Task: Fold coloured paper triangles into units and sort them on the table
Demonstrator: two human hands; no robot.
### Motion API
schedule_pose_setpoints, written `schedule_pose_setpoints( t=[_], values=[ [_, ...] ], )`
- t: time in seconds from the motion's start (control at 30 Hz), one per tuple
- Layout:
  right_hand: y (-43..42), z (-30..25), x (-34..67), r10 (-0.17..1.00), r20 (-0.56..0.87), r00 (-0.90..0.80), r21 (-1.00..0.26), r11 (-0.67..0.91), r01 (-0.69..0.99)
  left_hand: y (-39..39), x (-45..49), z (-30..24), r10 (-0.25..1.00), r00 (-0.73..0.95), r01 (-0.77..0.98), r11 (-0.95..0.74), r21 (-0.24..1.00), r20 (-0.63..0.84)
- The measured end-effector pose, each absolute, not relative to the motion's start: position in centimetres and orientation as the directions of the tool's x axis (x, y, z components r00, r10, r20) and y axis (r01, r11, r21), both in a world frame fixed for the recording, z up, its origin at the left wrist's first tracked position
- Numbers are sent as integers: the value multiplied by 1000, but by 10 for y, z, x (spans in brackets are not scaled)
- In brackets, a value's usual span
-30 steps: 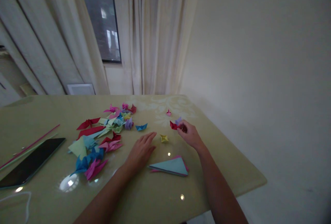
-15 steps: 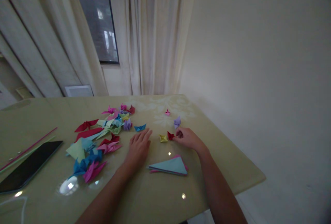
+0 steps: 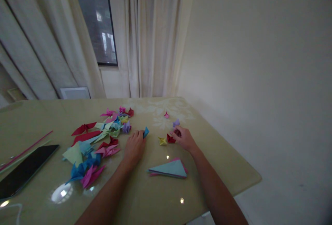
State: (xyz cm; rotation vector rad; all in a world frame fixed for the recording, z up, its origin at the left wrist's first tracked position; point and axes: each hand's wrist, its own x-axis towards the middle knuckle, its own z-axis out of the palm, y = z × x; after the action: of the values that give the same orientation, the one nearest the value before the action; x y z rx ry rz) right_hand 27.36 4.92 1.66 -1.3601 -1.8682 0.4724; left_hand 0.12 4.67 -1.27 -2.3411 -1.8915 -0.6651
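My left hand [image 3: 134, 146] is closed at its fingertips on a small blue paper boat [image 3: 146, 132], which is tipped up on end. Close by on the right, my right hand [image 3: 184, 138] has its fingers curled together; whether anything is between them is hidden. Just left of its fingertips is a small red folded paper piece [image 3: 170, 138], with a yellow folded paper piece [image 3: 162, 141] beside it. A purple folded paper piece [image 3: 176, 123] lies right behind the right fingers. Farther back is a little pink folded piece [image 3: 166, 115].
Many-coloured origami [image 3: 110, 128] lies heaped on the table [image 3: 145, 197] left of my left hand. Folded blue and pink paper [image 3: 169, 168] rests between my forearms. A black tablet-like slab [image 3: 28, 169] and a thin pink strip [image 3: 28, 149] are far left. A wall borders the right.
The blue boat, lying flat before, is now tipped up in my left fingers. My right fingers have shifted slightly up from the red piece toward the purple one.
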Motion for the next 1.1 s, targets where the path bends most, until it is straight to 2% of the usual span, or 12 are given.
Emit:
schedule_pose_setpoints(
  t=[0.17,0.3,0.43,0.57,0.7,0.8,0.97,1.1],
  values=[
    [42,18,256,903,352,-246,-772,429,469,40,2,-11,834,327,848,-466,250,445],
    [35,14,242,838,368,-402,-725,530,440,30,8,-5,734,516,741,-641,201,441],
    [32,13,235,831,419,-364,-682,553,478,25,13,-2,714,554,713,-672,198,429],
    [34,27,248,860,470,-197,-672,494,552,31,5,0,760,422,786,-578,217,494],
    [34,35,279,873,486,-35,-670,398,626,42,-18,-2,828,57,955,-208,211,558],
    [32,24,295,854,519,43,-642,356,679,49,-30,-8,845,-88,980,-22,199,527],
    [33,-2,298,895,429,125,-694,238,679,57,-35,-17,864,-26,986,-61,156,502],
    [35,-6,300,923,373,91,-678,205,706,63,-38,-19,841,23,958,-172,228,540]
  ],
)
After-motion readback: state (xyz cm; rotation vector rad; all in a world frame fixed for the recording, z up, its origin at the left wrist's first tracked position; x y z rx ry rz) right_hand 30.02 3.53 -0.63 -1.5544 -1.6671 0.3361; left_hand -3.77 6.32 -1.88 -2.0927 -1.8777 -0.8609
